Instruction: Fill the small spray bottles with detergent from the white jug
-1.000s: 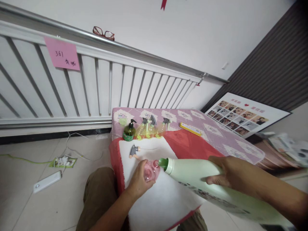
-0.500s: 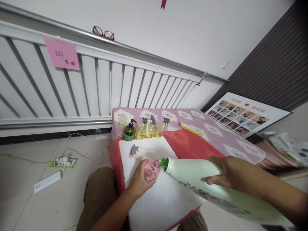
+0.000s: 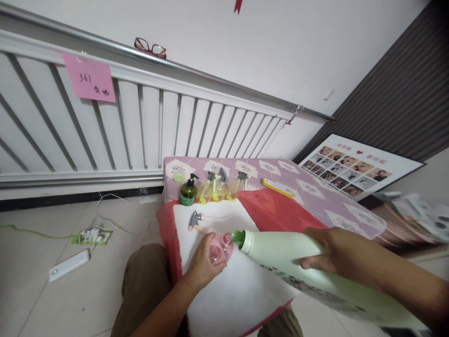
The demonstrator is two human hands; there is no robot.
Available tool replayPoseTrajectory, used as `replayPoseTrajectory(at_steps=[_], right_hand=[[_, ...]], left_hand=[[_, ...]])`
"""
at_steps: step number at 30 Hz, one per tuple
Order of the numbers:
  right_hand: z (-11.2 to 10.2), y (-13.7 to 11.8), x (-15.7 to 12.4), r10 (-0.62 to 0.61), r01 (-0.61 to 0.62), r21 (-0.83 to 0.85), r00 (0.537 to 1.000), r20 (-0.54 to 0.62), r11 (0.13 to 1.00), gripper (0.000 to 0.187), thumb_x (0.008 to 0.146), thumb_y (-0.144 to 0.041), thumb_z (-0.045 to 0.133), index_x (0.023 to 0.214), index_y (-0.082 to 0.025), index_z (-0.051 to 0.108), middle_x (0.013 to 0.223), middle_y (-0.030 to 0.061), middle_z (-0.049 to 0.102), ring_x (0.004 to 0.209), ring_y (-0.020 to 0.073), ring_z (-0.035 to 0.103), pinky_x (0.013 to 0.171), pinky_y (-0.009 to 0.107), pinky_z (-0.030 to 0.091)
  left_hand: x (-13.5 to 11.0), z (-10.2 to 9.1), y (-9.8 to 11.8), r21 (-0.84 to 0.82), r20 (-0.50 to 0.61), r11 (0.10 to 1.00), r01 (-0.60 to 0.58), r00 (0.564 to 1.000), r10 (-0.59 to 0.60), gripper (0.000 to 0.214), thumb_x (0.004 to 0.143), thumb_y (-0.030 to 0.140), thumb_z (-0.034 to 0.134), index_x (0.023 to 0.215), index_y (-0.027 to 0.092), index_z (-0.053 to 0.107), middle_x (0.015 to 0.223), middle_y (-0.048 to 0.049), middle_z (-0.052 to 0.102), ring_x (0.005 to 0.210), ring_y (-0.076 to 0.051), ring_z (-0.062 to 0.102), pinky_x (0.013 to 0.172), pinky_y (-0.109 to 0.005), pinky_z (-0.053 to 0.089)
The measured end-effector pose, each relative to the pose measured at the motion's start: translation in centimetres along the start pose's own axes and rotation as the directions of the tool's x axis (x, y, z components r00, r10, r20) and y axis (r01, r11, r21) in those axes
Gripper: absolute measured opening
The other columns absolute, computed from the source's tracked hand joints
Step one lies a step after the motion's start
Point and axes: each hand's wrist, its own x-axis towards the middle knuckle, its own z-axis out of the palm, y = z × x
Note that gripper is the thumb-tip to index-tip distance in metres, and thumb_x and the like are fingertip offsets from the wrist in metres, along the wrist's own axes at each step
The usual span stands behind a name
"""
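Observation:
My left hand (image 3: 203, 264) is wrapped round a small clear pink bottle (image 3: 220, 249) standing on a white towel (image 3: 231, 290). My right hand (image 3: 333, 250) grips a large pale green bottle (image 3: 298, 269), tilted so its green spout (image 3: 237, 237) sits right at the pink bottle's mouth. A grey and pink spray head (image 3: 195, 220) with its tube lies loose on the towel just beyond my left hand.
A low table with a pink patterned cloth (image 3: 315, 194) holds a dark green pump bottle (image 3: 188, 192), three yellow spray bottles (image 3: 220, 187), a green cap (image 3: 178, 177) and a yellow flat box (image 3: 278, 187). A radiator (image 3: 140, 126) stands behind, and a power strip (image 3: 68, 265) lies on the floor.

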Motion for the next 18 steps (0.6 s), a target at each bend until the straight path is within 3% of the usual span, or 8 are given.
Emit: replayPoseTrajectory(at_steps=[18], right_hand=[[-0.1,-0.14,0.01,0.006,-0.006,0.029,1.0,-0.005,1.0,0.028,0.071,-0.047,0.062,0.084,-0.022,0.063,0.084,0.0068,0.072,0.079,0.0263,0.064,0.065,0.033,0.042]], left_hand=[[0.0,-0.16,0.31,-0.026,0.002,0.999,0.025,1.0,-0.025,0.086,0.062,0.02,0.072,0.137,0.022,0.03,0.141,-0.0128,0.043,0.13,-0.03,0.042,0.11,-0.047,0.036]])
